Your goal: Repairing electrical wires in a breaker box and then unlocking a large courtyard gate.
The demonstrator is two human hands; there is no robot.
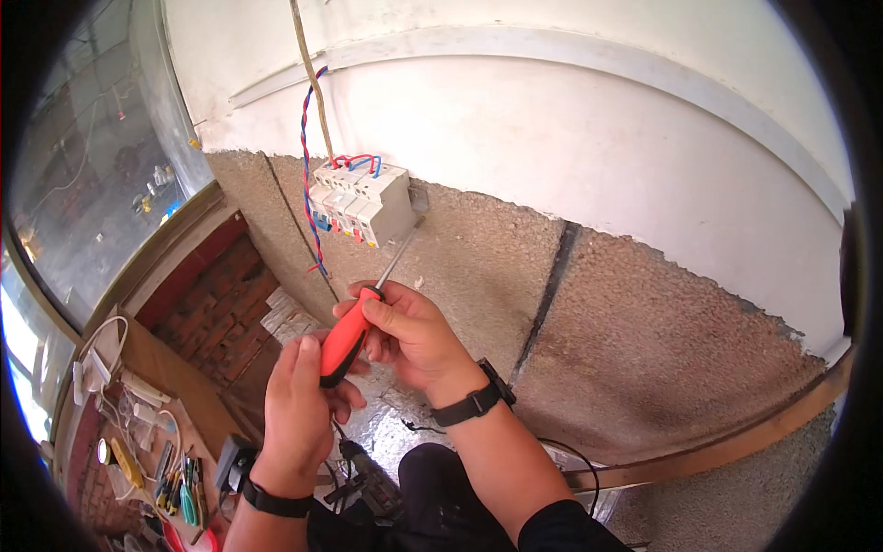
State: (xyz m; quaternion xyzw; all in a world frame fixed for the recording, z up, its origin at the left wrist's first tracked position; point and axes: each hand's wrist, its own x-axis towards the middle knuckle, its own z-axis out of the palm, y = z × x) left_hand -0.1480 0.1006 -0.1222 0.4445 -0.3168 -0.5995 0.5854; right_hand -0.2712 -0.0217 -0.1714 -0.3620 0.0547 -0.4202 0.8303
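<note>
A screwdriver [344,342] with a red and black handle points up and to the right in front of me. My right hand [409,333] grips the handle close to the metal shaft. My left hand [299,400] closes around its lower end, some fingers hidden behind it. Just beyond the tip, a row of white circuit breakers [363,204] is mounted on the wall, with short red and blue wires at the top. I cannot tell whether the tip touches anything. A beige cable [314,87] runs down to the breakers, and a twisted red and blue wire pair [307,156] hangs beside them.
Ahead is a rough stone-textured wall [469,267] with white plaster above. Below my hands lies a power drill [368,478], partly hidden. Pliers and other hand tools [189,488] lie at lower left, near a white cord [118,327]. A window [87,184] is at the left.
</note>
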